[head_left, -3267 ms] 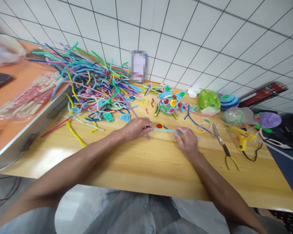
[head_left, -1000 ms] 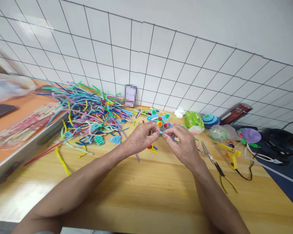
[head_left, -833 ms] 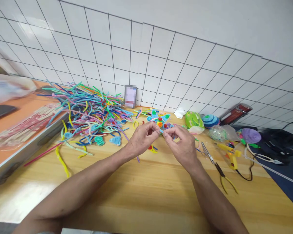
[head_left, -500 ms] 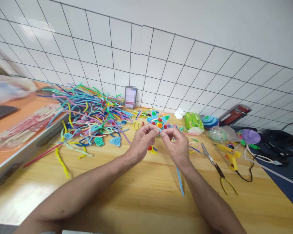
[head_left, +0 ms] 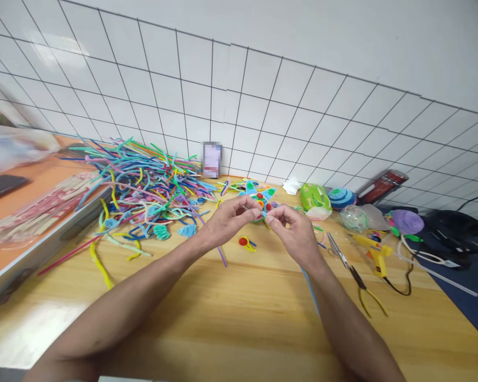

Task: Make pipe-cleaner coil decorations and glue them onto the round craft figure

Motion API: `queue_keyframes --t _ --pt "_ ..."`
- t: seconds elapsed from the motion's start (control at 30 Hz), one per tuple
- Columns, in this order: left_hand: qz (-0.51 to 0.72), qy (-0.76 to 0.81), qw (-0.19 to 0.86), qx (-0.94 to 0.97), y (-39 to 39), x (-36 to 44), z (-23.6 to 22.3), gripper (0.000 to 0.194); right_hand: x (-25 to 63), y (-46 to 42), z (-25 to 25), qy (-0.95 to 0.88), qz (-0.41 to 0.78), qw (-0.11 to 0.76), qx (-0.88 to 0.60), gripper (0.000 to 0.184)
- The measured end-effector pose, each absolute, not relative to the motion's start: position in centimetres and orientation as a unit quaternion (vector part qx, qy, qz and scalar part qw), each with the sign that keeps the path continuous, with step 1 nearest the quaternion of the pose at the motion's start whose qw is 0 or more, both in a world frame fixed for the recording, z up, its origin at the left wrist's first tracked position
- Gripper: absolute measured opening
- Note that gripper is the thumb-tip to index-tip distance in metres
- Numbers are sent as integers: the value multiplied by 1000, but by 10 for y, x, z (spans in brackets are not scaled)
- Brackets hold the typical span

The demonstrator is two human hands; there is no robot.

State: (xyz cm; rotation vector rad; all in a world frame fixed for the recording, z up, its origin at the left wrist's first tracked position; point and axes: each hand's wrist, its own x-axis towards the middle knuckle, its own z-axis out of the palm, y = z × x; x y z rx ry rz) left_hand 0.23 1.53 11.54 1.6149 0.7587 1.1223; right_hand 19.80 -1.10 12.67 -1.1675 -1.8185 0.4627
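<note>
Both my hands are raised over the wooden table (head_left: 239,318), fingertips pinched together. My left hand (head_left: 227,223) and my right hand (head_left: 292,233) each pinch one end region of a light blue pipe cleaner (head_left: 311,286), whose long tail hangs down past my right wrist. Right behind my fingers lies a colourful pipe-cleaner figure (head_left: 258,196) with red and yellow discs. A small red and yellow coil (head_left: 245,242) lies on the table just below my left hand.
A large heap of coloured pipe cleaners (head_left: 143,180) fills the back left. Scissors (head_left: 350,268) and a yellow glue gun (head_left: 376,254) lie to the right, with green, blue and purple craft pieces (head_left: 316,197) behind. An orange table (head_left: 19,201) adjoins on the left.
My hands lifted the blue pipe cleaner off the table and brought its end together between pinched fingers; its tail now hangs down beside my right wrist. The view tilted up.
</note>
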Motion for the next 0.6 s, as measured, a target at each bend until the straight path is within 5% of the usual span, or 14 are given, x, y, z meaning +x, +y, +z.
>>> queue_keyframes --t 0.13,0.33,0.6 --pt "409 331 334 782 14 -7 123 13 201 -12 130 -784 144 389 -462 10" --pt "371 321 266 830 14 -9 123 10 200 -16 133 -802 128 367 -454 12" --pt "516 294 444 670 7 7 115 25 190 -18 125 -713 210 479 -466 15"
